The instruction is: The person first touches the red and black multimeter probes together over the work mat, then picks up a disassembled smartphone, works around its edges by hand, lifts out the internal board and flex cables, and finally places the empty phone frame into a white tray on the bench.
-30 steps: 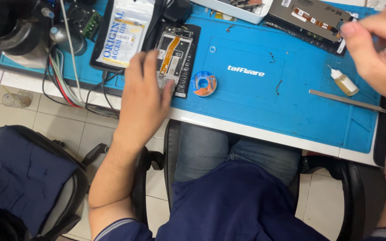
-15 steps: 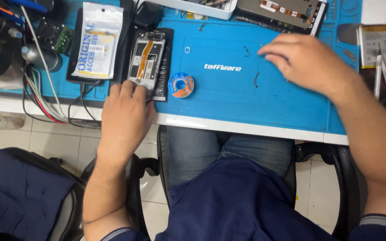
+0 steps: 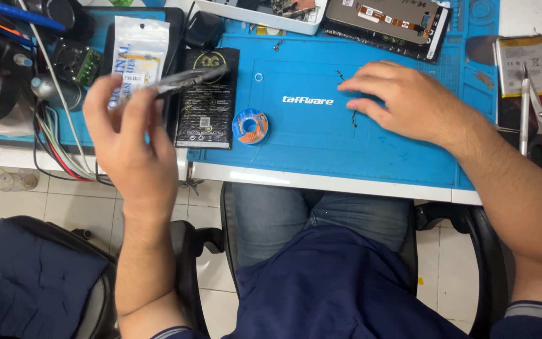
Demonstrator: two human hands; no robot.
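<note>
The left hand (image 3: 127, 141), raised above the mat's (image 3: 296, 144) left edge, pinches a phone (image 3: 180, 80) lying left-to-right, while the right hand (image 3: 409, 103) rests on the mat, fingers loosely curled.

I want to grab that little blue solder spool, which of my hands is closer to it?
Right. Your right hand rests on the mat just right of the spool; your left hand is raised off to its left, holding a silvery tool.
</note>
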